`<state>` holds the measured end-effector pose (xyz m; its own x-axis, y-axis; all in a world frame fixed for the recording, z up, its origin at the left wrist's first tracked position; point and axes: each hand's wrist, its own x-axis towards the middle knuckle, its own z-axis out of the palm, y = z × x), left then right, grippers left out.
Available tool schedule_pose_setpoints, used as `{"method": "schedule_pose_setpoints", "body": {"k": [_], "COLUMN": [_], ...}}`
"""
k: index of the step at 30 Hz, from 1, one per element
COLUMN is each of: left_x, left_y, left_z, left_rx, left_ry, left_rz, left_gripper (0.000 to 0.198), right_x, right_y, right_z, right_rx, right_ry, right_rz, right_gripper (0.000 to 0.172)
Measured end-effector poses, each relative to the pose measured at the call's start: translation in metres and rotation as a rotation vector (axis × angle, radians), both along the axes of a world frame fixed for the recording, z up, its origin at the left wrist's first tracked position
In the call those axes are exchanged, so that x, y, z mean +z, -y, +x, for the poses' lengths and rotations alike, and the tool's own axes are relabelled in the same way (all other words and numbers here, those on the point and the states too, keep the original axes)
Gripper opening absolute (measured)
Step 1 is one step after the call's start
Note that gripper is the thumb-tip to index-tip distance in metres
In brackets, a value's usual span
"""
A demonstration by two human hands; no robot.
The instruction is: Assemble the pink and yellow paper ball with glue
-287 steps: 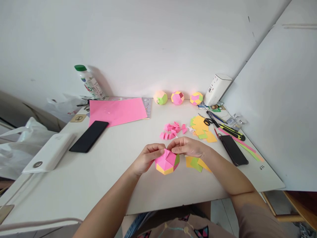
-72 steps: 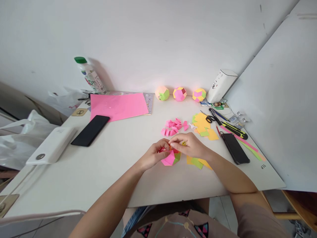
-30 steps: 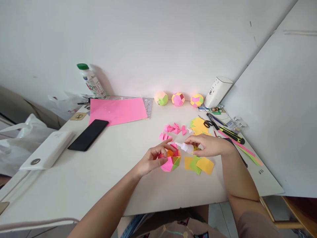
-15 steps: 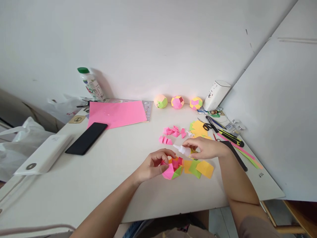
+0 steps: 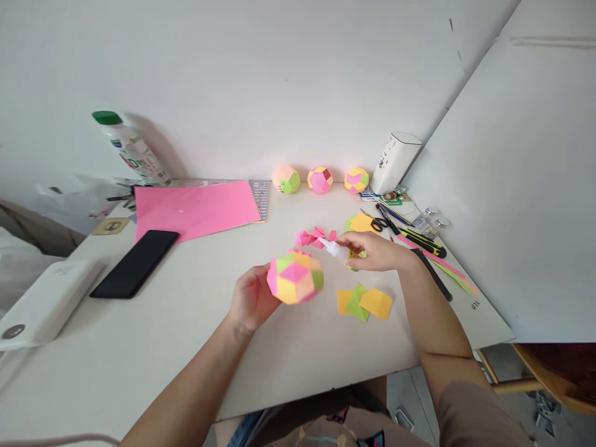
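Observation:
My left hand (image 5: 249, 298) is closed round a folded paper ball (image 5: 295, 277) of pink, orange and green facets, lifted above the white table (image 5: 195, 335). My right hand (image 5: 375, 251) pinches a small white glue bottle (image 5: 336, 248), its nozzle pointing left toward the ball. Loose pink folded pieces (image 5: 313, 237) lie just behind the ball. Orange and green paper squares (image 5: 364, 302) lie flat to the right of the ball, under my right forearm.
Three finished paper balls (image 5: 320, 179) stand by the wall beside a white box (image 5: 395, 162). Scissors (image 5: 378, 222), a cutter (image 5: 421, 240), pens and a dark phone (image 5: 433, 276) lie right. A pink sheet (image 5: 195, 209), black phone (image 5: 135, 263), power bank (image 5: 46, 301) and bottle (image 5: 128, 147) lie left.
My left hand has lifted the paper ball off the table and turned it so its closed facets face me. My right hand with the glue bottle has drawn back slightly.

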<state>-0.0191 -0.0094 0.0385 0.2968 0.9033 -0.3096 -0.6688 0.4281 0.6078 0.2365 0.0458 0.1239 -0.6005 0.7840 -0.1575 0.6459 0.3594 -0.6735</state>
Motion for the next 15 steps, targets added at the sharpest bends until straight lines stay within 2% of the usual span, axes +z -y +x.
{"method": "schedule_pose_setpoints", "body": {"k": [2,4,6,9,11,15], "left_x": [-0.002,-0.002,0.001,0.007,0.011,0.012], "left_y": [-0.003,-0.004,-0.004,-0.005,-0.007,-0.008], "left_z": [0.006,0.01,0.01,0.0,-0.007,-0.017], "left_rx": [0.039,0.006,0.044,0.186,0.232,0.2], "left_ry": [0.033,0.069,0.122,0.21,0.25,0.286], "left_rz": [-0.209,-0.314,-0.274,-0.209,-0.175,-0.103], "left_gripper": [0.022,0.028,0.034,0.042,0.045,0.046], "right_x": [0.001,0.001,0.002,0.004,0.006,0.007], "right_y": [0.0,0.001,0.002,0.001,0.0,-0.002], "right_z": [0.0,0.0,-0.001,0.0,0.003,0.023], "right_rx": [0.012,0.018,0.019,0.001,-0.036,-0.169], "right_ry": [-0.019,-0.027,-0.029,-0.043,-0.082,-0.362], "right_rz": [-0.006,-0.006,-0.001,-0.003,-0.016,-0.087], "right_gripper": [0.036,0.036,0.037,0.037,0.036,0.036]}}
